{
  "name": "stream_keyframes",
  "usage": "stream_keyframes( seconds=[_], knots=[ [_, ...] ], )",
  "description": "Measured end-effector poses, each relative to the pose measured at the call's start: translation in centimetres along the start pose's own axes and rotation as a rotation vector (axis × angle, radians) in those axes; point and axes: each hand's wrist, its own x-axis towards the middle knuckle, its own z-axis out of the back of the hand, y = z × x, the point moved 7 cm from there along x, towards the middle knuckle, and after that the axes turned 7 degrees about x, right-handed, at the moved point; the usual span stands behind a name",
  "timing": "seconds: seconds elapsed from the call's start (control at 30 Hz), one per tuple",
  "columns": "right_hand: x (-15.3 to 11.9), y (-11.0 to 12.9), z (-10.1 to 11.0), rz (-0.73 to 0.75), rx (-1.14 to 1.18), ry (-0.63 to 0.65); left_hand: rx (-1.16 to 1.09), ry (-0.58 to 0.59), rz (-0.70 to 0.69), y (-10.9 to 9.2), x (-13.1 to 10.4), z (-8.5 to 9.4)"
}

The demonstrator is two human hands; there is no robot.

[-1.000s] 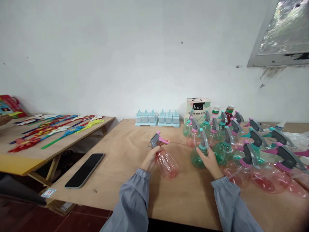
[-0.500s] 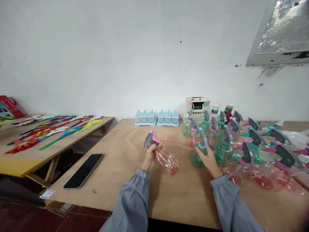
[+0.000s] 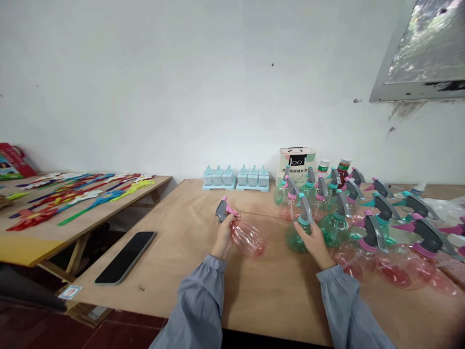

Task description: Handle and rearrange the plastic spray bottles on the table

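Note:
My left hand (image 3: 224, 237) is closed around the neck of a clear pink spray bottle (image 3: 249, 238) with a grey and pink trigger head. That bottle is tilted, its head pointing up and left and its base toward the right, above the table. On the right, my right hand (image 3: 313, 242) grips a green spray bottle (image 3: 296, 237) just below its grey and teal head; this one stands upright on the table. Some of my right fingers are hidden behind it. More pink spray bottles (image 3: 354, 257) and green spray bottles (image 3: 334, 225) crowd close behind and beside that hand.
A phone (image 3: 125, 258) lies on the wooden table (image 3: 174, 286) at left. Pale blue ice-pop moulds (image 3: 218, 179), a paper bag (image 3: 297, 165) and two lidded bottles stand near the wall. Colourful flower-shaped crafts (image 3: 83, 194) lie on another table, across a gap.
The pink spray bottle in my left hand has tipped closer to level, its base rising and shifting slightly left. My right hand and the green spray bottle have hardly moved.

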Motion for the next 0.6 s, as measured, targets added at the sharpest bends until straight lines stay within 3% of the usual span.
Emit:
stream_keyframes(
  seconds=[0.2,0.33,0.4,0.47,0.53,0.6],
  knots=[
    [0.0,0.6,0.0,-0.001,-0.005,0.0,0.247,0.01,-0.183,-2.7,-0.2,0.3],
    [-0.1,0.5,0.0,-0.008,-0.003,0.001,0.422,-0.019,-0.279,-4.5,0.7,2.2],
    [-0.1,0.3,0.1,-0.011,-0.006,-0.007,0.504,-0.097,-0.289,-5.3,1.8,4.5],
    [0.0,0.0,0.1,-0.015,-0.011,-0.011,0.58,-0.236,-0.307,-7.0,3.0,8.0],
    [0.0,-0.2,0.1,-0.021,-0.009,-0.008,0.65,-0.429,-0.337,-9.9,4.0,12.3],
    [0.0,-0.1,0.1,-0.024,-0.002,-0.003,0.68,-0.725,-0.389,-13.8,4.4,16.9]
  ],
)
